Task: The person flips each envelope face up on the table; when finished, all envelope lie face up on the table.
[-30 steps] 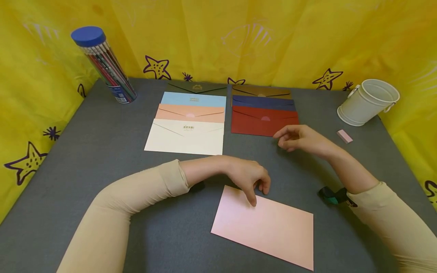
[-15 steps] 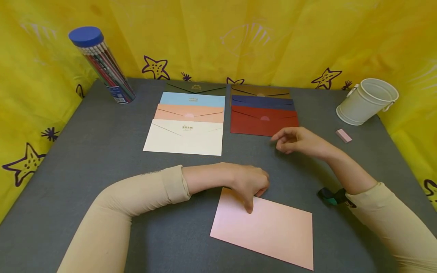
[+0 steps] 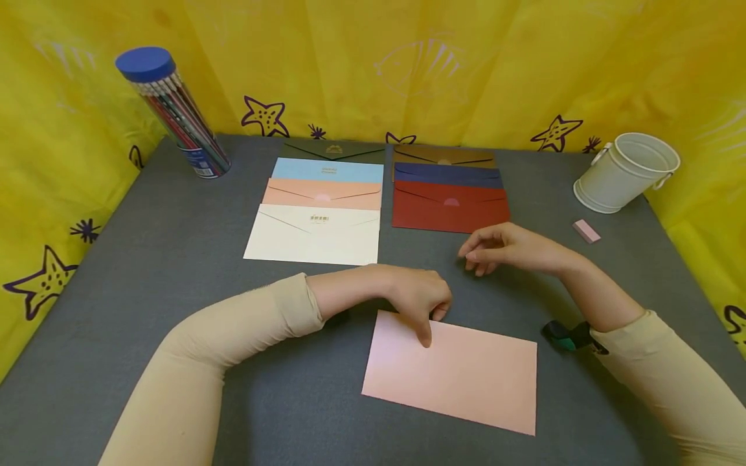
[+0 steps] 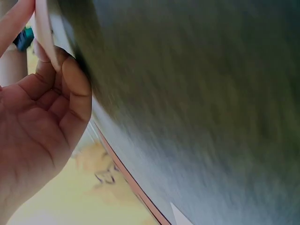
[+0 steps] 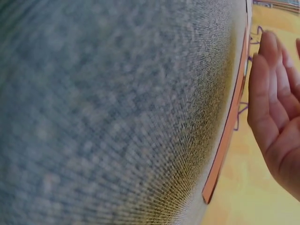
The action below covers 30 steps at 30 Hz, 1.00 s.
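A pale pink envelope (image 3: 466, 378) lies tilted slightly at the front of the grey table, its plain face up. My left hand (image 3: 416, 294) pinches its far edge, thumb on top and fingers curled under. The left wrist view shows that hand (image 4: 44, 110) with the envelope's pale edge (image 4: 43, 26) between thumb and fingers. Holding nothing, my right hand (image 3: 507, 248) hovers just in front of the red envelope (image 3: 449, 207), fingers loosely bent. In the right wrist view the right hand (image 5: 279, 103) shows its palm, and the red envelope's edge (image 5: 225, 136) runs beyond it.
Left of centre overlap white (image 3: 315, 243), peach (image 3: 323, 194), light blue (image 3: 329, 169) and dark green (image 3: 332, 150) envelopes. Navy (image 3: 445, 173) and brown (image 3: 443, 155) ones lie behind the red. Around them stand a pencil tub (image 3: 180, 123), white bucket (image 3: 620, 178) and pink eraser (image 3: 586, 231).
The left hand dips toward me, then moves back with its pinch on the pink envelope, whose near edge swings away from me. My right hand drifts slightly nearer and leftward.
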Each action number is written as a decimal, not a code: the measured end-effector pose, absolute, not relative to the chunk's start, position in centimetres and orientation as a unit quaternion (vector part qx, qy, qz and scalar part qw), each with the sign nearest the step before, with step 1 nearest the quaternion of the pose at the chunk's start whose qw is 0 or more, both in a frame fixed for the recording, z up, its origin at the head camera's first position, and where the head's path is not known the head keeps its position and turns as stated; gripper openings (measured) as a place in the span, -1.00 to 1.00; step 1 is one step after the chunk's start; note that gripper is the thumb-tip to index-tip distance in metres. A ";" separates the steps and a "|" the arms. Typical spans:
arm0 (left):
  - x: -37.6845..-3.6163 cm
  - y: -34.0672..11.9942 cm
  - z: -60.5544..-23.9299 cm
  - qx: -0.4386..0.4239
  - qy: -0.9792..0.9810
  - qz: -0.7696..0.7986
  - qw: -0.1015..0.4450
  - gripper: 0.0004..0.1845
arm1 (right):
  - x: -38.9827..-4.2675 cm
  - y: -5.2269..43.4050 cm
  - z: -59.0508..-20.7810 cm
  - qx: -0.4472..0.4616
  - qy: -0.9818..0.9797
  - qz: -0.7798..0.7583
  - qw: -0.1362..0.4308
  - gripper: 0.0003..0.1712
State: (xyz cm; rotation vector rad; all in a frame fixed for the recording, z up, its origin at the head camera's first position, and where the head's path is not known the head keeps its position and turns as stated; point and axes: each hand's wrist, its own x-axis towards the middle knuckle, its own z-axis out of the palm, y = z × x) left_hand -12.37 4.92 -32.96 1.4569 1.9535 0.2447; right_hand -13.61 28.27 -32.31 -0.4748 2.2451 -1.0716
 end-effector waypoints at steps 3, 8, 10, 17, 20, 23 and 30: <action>-13.8 4.5 -32.7 0.534 0.759 0.121 0.351 -0.73 | -13.7 28.2 -32.3 -0.184 0.837 -0.405 0.320 -0.67; -16.1 3.6 -32.1 0.499 0.769 0.165 0.364 -0.74 | -13.8 28.4 -32.3 -0.189 0.824 -0.415 0.335 -0.68; -17.0 3.2 -31.9 0.486 0.772 0.182 0.366 -0.75 | -13.8 28.5 -32.2 -0.189 0.823 -0.416 0.338 -0.68; -19.1 2.0 -31.2 0.450 0.796 0.226 0.336 -0.76 | -13.8 29.0 -31.8 -0.177 0.849 -0.386 0.314 -0.75; -19.8 1.5 -30.7 0.437 0.806 0.243 0.317 -0.76 | -13.8 29.4 -31.7 -0.169 0.850 -0.393 0.308 -0.75; -20.6 0.8 -30.3 0.425 0.815 0.260 0.295 -0.77 | -13.9 30.0 -31.6 -0.162 0.847 -0.406 0.302 -0.73; -22.3 -0.9 -30.1 0.384 0.813 0.339 0.279 -0.83 | -14.1 31.3 -31.4 -0.167 0.830 -0.452 0.281 -0.79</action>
